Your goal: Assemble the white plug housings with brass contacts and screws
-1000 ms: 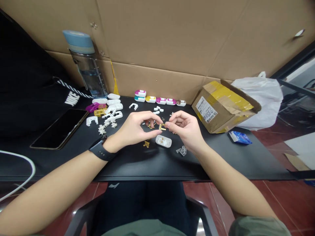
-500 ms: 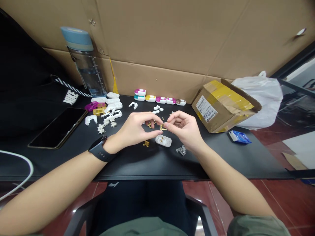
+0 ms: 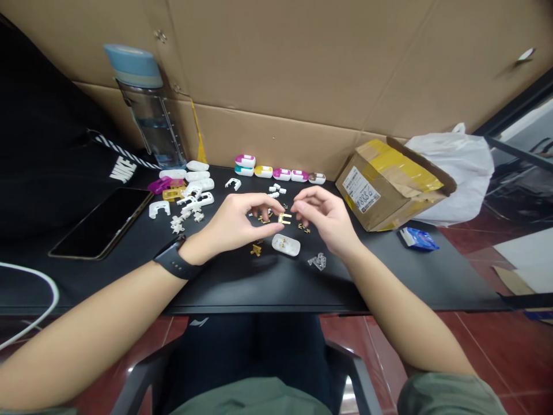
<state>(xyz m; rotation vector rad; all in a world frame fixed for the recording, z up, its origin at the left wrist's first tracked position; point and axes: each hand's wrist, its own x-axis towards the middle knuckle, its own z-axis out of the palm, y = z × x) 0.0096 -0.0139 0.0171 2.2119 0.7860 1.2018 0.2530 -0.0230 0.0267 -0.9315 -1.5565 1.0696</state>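
My left hand (image 3: pixel 242 222), with a dark watch on its wrist, pinches a small brass two-pronged plug piece (image 3: pixel 284 218) between thumb and fingers, its prongs pointing right. Just right of it is my right hand (image 3: pixel 324 216), apart from the piece, its thumb and fingertips drawn together; whether something tiny is between them I cannot make out. Below both hands lies an oblong white plastic shell (image 3: pixel 286 245) with small brass parts inside. Brass pieces (image 3: pixel 256 249) lie to its left, clear plastic parts (image 3: pixel 318 262) to its right, and small brass bits (image 3: pixel 303 228) beneath my right hand.
White, purple and yellow casings (image 3: pixel 201 184) are heaped at left beside a phone (image 3: pixel 101 223) and a water bottle (image 3: pixel 151 115). Coloured assembled shells (image 3: pixel 281 174) line the back. A taped cardboard box (image 3: pixel 389 184) and a blue packet (image 3: pixel 419 238) are at right.
My right hand has drawn away from the brass piece, up and slightly right. The two prongs now show between my hands, and small brass bits under my right hand are uncovered.
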